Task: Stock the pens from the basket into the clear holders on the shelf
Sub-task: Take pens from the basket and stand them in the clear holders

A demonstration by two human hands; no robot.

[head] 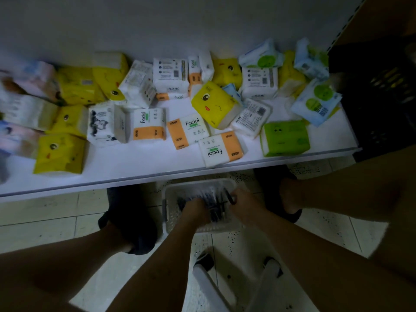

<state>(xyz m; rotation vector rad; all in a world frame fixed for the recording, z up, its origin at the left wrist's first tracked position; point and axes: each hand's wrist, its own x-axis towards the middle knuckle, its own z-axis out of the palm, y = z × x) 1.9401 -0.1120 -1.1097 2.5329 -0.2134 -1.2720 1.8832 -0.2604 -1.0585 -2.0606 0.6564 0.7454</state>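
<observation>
A white perforated basket stands on the tiled floor between my feet, just below the shelf's front edge. Several dark pens lie inside it. My left hand reaches down into the basket with its fingers curled around a bunch of pens. My right hand is at the basket's right side, closed on a dark pen whose tip sticks up by my fingers. No clear holders are in view.
A white shelf above the basket carries several tissue packs in yellow, orange, green and blue. A black crate stands at the right. White stool legs are below me, my dark shoes either side.
</observation>
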